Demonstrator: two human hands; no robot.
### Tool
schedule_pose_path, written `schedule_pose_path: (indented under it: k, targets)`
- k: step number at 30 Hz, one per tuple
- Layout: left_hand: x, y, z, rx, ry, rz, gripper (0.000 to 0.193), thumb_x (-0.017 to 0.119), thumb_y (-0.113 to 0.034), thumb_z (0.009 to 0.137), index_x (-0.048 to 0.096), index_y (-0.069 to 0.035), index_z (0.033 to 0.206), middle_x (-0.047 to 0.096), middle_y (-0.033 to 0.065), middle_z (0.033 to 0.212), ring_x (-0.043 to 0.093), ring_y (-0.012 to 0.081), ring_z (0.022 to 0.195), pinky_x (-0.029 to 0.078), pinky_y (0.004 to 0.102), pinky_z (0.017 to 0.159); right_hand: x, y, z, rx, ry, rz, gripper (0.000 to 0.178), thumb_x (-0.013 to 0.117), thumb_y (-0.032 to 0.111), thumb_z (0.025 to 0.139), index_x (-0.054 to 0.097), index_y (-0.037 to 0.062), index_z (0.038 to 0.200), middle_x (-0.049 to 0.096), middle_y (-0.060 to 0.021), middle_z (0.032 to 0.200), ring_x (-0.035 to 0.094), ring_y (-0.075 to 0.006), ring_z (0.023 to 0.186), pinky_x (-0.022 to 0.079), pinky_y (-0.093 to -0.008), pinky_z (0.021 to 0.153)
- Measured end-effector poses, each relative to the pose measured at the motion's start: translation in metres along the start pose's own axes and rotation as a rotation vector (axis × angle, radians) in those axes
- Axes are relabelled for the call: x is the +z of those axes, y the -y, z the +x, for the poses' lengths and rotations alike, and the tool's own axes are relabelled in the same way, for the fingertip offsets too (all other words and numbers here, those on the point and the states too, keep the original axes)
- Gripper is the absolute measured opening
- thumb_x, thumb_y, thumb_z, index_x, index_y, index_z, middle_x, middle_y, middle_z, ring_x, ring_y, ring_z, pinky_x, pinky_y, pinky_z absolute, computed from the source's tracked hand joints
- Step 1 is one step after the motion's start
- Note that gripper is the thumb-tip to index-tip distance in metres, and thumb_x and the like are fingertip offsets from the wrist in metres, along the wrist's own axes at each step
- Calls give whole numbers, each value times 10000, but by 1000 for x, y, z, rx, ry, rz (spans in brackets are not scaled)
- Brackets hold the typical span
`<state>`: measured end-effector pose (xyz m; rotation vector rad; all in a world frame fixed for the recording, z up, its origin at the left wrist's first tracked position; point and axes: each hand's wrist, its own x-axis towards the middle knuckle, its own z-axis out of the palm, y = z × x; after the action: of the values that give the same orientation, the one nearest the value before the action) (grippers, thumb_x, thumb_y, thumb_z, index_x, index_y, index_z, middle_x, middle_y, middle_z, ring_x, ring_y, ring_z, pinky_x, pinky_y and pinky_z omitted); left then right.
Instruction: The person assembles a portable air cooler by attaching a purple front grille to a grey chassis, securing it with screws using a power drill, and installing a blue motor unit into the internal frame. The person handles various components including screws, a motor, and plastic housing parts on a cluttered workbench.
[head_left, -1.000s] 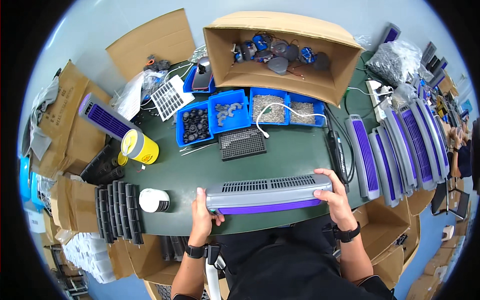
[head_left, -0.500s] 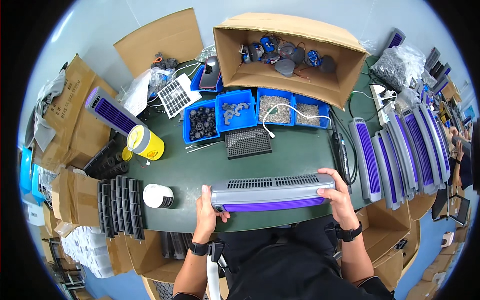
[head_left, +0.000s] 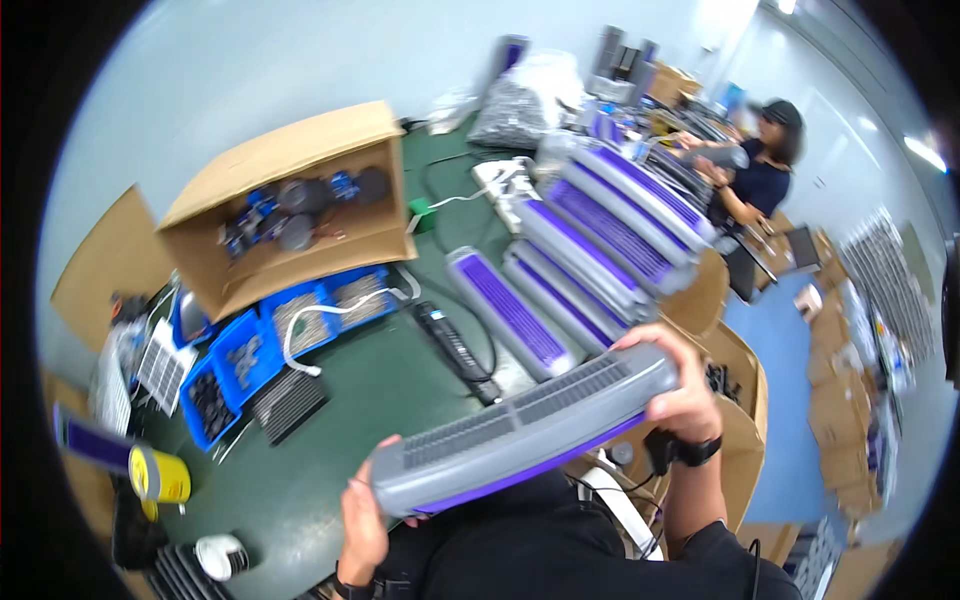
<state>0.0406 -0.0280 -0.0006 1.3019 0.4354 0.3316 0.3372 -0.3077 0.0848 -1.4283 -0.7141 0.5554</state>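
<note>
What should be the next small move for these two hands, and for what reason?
Perhaps ease the held grey-and-purple unit toward the row of similar units, because the left hand and right hand grip its two ends, and that row is just beyond it on the table.

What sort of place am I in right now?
Likely an assembly workshop: blue bins of small parts sit on the green table, grey-and-purple housings are lined up at its right, and a co-worker handles something grey farther back.
</note>
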Motion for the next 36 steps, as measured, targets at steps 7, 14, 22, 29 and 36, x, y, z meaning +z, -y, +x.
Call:
schedule_pose_path:
  k: [7,14,22,29,36]
  targets:
    - [63,-13,11,37,584,352,463,678,-98,1016,577,42,1445,773,155,1099,719,138,799,584,287,735,-74,108,-124,-228,-550,-324,808,944,333,598,594,-26,1231,674,-159,1108,697,-236,974,559,-351,871]
    - [58,4,10,-233,171,289,352,659,-58,1029,652,30,1371,768,77,1066,651,84,809,540,236,744,-115,-40,-81,165,-658,-1200,597,904,413,674,705,94,1138,663,-150,1029,675,-336,981,560,-447,858]
    - [39,1,15,-339,15,508,361,638,-111,1057,632,29,1390,768,92,1075,666,95,798,528,229,706,-198,-372,-92,696,-289,-1253,699,871,440,670,639,106,1239,603,-236,1217,639,-454,1138,569,-532,941]
    - [43,-4,11,-341,-141,548,347,653,-101,1051,646,46,1366,763,89,1052,633,85,785,509,232,699,-198,-470,-114,887,-149,-1165,716,883,368,676,625,116,1294,607,-249,1265,624,-463,1191,562,-521,970]
    - [48,-4,7,-486,-259,473,354,684,-103,1031,654,32,1357,765,88,1048,639,87,795,521,241,708,-185,-494,-119,846,7,-1152,728,826,471,724,625,86,1308,639,-241,1312,634,-430,1208,540,-512,1025]
